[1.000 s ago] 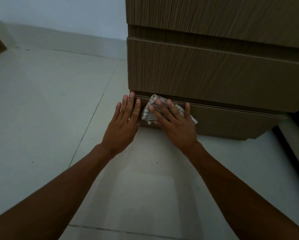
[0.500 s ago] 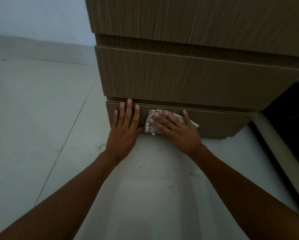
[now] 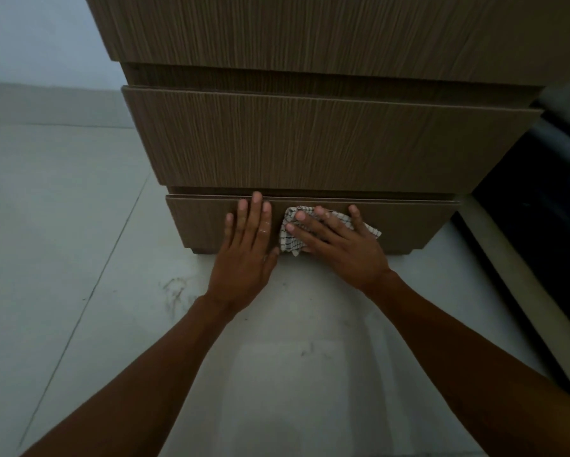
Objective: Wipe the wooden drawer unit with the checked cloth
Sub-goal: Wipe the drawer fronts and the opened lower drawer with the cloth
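The wooden drawer unit (image 3: 310, 143) stands on the floor in front of me, with three drawer fronts in view. My right hand (image 3: 336, 245) lies flat on the white checked cloth (image 3: 287, 239) and presses it against the lowest drawer front (image 3: 419, 225). The cloth is bunched under the fingers, and its corners stick out on the left and right. My left hand (image 3: 247, 249) rests flat on the same drawer front just left of the cloth, fingers together and pointing up, holding nothing.
Pale tiled floor (image 3: 62, 242) spreads to the left and toward me, with dark scuff marks (image 3: 175, 288) near the unit's left foot. A dark object with a pale edge (image 3: 541, 225) stands close to the unit's right side. A white wall (image 3: 29, 37) rises behind.
The view has swung so the unit sits more centred. Both hands have shifted right along the lowest drawer front, the right hand carrying the cloth with it.
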